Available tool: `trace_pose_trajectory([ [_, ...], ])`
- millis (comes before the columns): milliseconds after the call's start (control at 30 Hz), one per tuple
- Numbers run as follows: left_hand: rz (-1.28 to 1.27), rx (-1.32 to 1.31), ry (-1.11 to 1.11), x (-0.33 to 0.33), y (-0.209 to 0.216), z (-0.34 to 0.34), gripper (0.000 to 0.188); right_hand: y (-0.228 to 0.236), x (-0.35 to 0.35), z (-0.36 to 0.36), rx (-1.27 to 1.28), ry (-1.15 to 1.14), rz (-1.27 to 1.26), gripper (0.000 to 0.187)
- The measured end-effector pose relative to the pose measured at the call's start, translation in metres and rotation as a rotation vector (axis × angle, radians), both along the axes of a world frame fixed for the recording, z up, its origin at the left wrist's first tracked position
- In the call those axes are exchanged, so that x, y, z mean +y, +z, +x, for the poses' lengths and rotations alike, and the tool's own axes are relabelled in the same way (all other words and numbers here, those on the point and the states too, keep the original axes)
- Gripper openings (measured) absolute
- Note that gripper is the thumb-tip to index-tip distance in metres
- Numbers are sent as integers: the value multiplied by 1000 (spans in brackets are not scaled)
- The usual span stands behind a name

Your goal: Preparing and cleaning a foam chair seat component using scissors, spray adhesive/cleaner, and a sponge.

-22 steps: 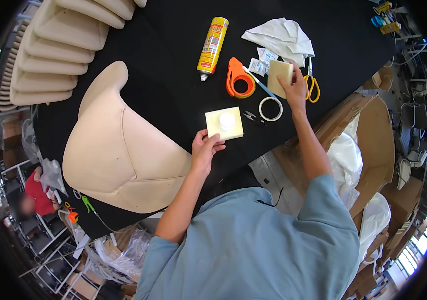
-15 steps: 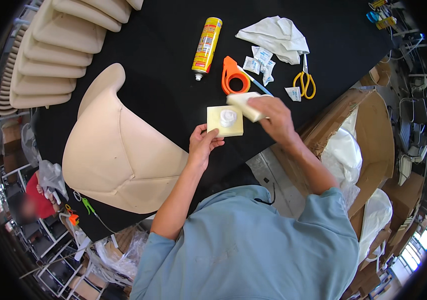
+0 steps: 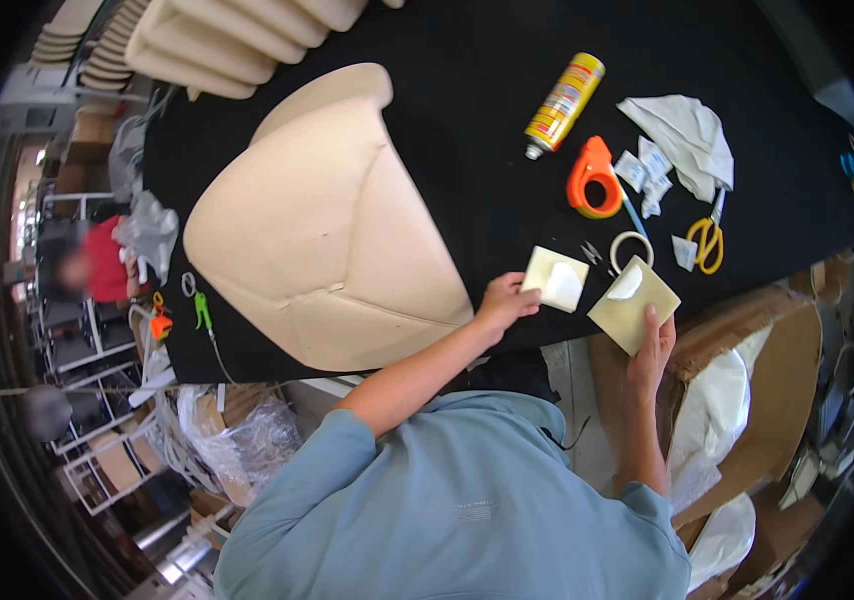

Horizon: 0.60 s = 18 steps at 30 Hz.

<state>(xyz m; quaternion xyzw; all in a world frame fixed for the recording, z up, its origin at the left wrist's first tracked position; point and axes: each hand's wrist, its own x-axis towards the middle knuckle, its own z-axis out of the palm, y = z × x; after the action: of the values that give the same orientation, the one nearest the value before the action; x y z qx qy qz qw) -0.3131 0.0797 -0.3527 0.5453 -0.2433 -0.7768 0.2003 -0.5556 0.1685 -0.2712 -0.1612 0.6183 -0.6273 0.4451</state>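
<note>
My left hand [image 3: 509,303] is closed on the edge of a pale yellow square foam pad [image 3: 539,268] with a white, cream-like patch on its face. My right hand [image 3: 653,342] grips the lower corner of a second square foam pad [image 3: 637,315], tilted, with a white smear near its upper edge. The two pads are apart, side by side. Just beyond them on the black table lie small thread snips [image 3: 593,252] and a pale ring [image 3: 647,240], partly covered by the right pad. Left of my left hand rests a beige upholstered chair shell [image 3: 327,230].
Beyond the pads lie an orange tape dispenser [image 3: 579,190], yellow spray can [image 3: 567,100], white cloth [image 3: 682,135], small packets [image 3: 652,160] and yellow-handled scissors [image 3: 712,245]. An open cardboard box [image 3: 782,370] stands at the right. More beige shells [image 3: 207,45] are stacked far left.
The pads have drawn apart; the right one, earlier blurred above the left, is now lower and shows its smeared face. The view has swung, shifting the table rightward and uncovering the snips and ring.
</note>
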Motion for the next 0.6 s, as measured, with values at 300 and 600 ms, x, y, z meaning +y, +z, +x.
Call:
trace_pose_trajectory([
  [300,-492,-169,-98,51,68,107,59,13,-49,142,-243,120,-69,43],
  [600,-1311,-1091,344,73,139,329,39,52,-84,277,662,268,-431,43],
])
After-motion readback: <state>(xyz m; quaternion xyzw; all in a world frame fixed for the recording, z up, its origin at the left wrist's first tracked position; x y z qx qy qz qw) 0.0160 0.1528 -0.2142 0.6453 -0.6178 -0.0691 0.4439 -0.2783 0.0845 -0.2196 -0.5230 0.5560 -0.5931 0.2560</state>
